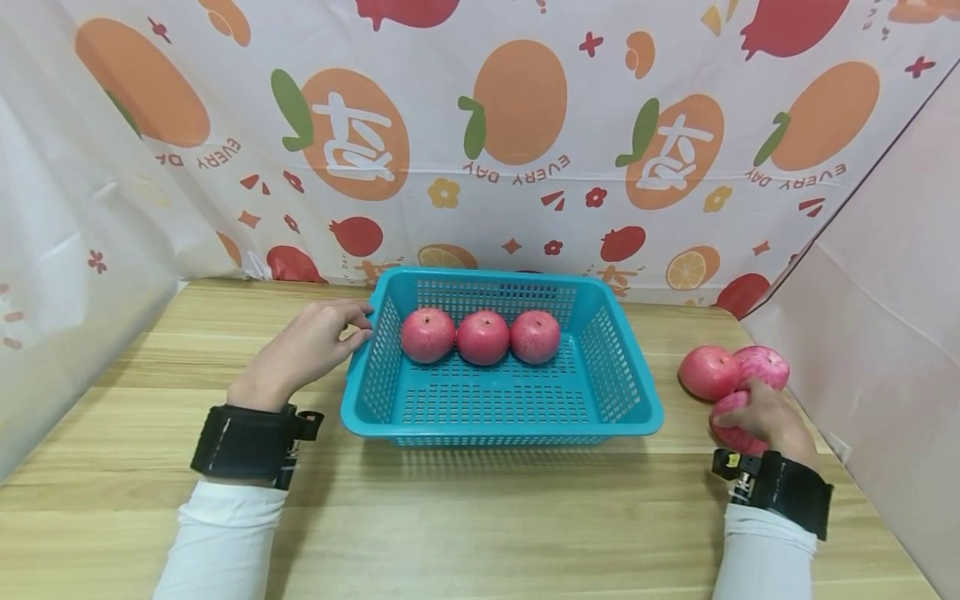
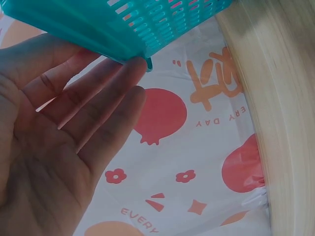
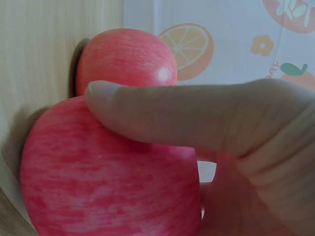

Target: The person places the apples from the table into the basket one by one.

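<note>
Wood-grain tabletop bears a turquoise basket of three apples, its rim touched by the left hand's relaxed fingers, while right of it the right hand curls round another apple, seemingly a picking step that next calls for a steady lift.

A fruit-printed white sheet hangs behind a wood-grain table, a pale panel alongside at right.

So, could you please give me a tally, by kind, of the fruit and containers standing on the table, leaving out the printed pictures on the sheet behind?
Blue basket: 1
Red apples: 6 (3 in the blue basket, 3 grouped on the wooden table to its right)
Total: 7
</note>
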Tool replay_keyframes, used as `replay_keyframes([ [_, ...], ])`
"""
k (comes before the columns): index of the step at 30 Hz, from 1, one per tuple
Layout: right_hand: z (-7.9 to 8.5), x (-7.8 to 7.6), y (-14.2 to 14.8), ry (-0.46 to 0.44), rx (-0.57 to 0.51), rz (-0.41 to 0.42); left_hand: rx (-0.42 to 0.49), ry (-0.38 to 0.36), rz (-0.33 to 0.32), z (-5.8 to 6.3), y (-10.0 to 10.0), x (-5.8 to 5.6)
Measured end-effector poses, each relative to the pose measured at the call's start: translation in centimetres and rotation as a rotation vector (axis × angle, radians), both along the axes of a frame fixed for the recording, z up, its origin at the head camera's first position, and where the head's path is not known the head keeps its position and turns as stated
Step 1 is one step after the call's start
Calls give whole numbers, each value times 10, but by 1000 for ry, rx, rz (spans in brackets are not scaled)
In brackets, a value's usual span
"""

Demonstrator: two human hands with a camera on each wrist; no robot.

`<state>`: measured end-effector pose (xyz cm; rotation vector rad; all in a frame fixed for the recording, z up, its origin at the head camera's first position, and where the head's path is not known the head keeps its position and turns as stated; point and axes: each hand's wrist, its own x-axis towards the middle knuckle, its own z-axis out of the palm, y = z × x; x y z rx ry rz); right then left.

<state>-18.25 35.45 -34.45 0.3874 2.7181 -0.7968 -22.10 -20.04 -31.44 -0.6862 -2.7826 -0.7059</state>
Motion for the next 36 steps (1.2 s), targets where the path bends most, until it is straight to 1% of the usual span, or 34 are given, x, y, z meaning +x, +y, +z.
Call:
replay_keyframes([
  [6, 1, 1, -1, 9, 8, 9, -9, -4, 7, 1, 1, 0],
  [13, 9, 2, -2, 42, 33, 8, -13, -6, 15, 1, 1, 0],
  [17, 13, 3, -4, 43, 31, 14, -15, -3, 18, 2, 2, 0],
  [22, 16, 5, -6, 67, 18, 28, -12, 3, 15, 2, 2, 0],
  [25, 17, 5, -6, 77, 16, 20, -12, 6, 13, 2, 3, 1],
  [30, 18, 2, -7, 93, 52, 6, -12, 8, 7, 2, 2, 1],
  [36, 18, 1, -10, 141, 79, 21, -15, 7, 6, 1, 2, 1],
])
